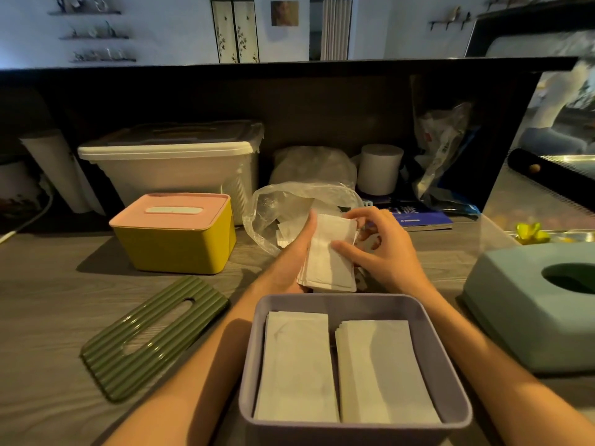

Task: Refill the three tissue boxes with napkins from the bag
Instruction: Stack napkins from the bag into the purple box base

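Observation:
An open purple box (450, 368) stands nearest me with two stacks of white napkins side by side inside. Just beyond it, my left hand (294, 252) holds a stack of white napkins (328, 255) from underneath and along its left edge. My right hand (376, 243) pinches the same stack at its right side and top corner. Behind the hands lies the clear plastic bag (273, 204), open, with more napkins inside. A yellow box (175, 243) with a pink lid stands to the left. A teal box (528, 310) with an oval opening stands at the right.
A green ribbed lid (154, 336) lies flat on the wooden table at the left. Behind are a large white storage bin (174, 165), a paper roll (380, 170), a blue book (418, 217) and more plastic bags against a dark back wall.

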### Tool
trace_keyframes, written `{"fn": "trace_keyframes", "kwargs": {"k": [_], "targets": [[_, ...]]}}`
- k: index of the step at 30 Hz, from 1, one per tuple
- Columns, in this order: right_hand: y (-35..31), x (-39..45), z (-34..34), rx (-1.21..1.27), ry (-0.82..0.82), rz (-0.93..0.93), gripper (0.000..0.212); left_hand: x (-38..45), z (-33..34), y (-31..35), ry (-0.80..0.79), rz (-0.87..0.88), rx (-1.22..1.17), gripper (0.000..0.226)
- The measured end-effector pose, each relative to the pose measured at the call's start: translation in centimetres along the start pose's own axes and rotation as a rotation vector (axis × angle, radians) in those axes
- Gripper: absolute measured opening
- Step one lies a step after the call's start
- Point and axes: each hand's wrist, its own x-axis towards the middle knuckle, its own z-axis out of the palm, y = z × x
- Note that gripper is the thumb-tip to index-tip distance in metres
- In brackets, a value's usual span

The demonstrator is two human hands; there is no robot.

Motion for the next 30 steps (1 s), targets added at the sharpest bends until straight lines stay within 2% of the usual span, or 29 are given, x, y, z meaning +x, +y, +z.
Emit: {"fn": "trace_keyframes", "kwargs": {"k": [4,6,8,11,13,15,17,20,22,24,26,30], "targets": [[0.4,0.2,-0.8,0.073,-0.113,-0.013,0.058,-0.2,-1.1,0.5,0.021,0.168,0.43,0.038],[0.6,0.2,-1.1,0.157,-0.132,0.032,0.054,0.0,-1.9,0.5,0.057,0.233,0.551,0.047],[1.1,0.3,-1.2,0.221,-0.132,0.06,0.05,0.1,-2.5,0.7,0.177,0.315,0.634,0.055],[1.9,0.5,-0.9,0.201,-0.136,0.086,0.04,0.5,-3.5,0.5,0.3,0.458,0.661,0.047],[2.4,0.4,-0.3,0.195,-0.152,0.111,0.04,0.8,-4.0,0.1,0.32,0.487,0.689,0.044],[2.7,0.1,0.5,0.193,-0.16,0.097,0.048,1.0,-4.1,-0.5,0.3,0.469,0.739,0.044],[2.7,-0.3,1.2,0.169,-0.146,0.018,0.059,1.1,-3.6,-1.0,0.299,0.435,0.712,0.04],[2.4,-0.5,2.0,0.091,-0.14,-0.117,0.071,1.0,-2.0,-0.9,0.403,0.44,0.563,0.023],[2.3,-0.6,2.6,0.013,-0.138,-0.163,0.071,1.4,-1.7,-1.1,0.472,0.468,0.532,0.031],[2.5,-0.6,2.9,-0.031,-0.132,-0.147,0.067,1.7,-1.6,-1.4,0.515,0.478,0.533,0.024],[2.5,-0.6,2.9,0.009,-0.126,-0.104,0.065,2.1,-1.7,-1.4,0.545,0.485,0.494,0.016],[1.9,-0.3,2.9,0.273,-0.116,-0.057,0.065,2.0,-0.7,-0.9,0.597,0.513,0.347,0.024]]}}
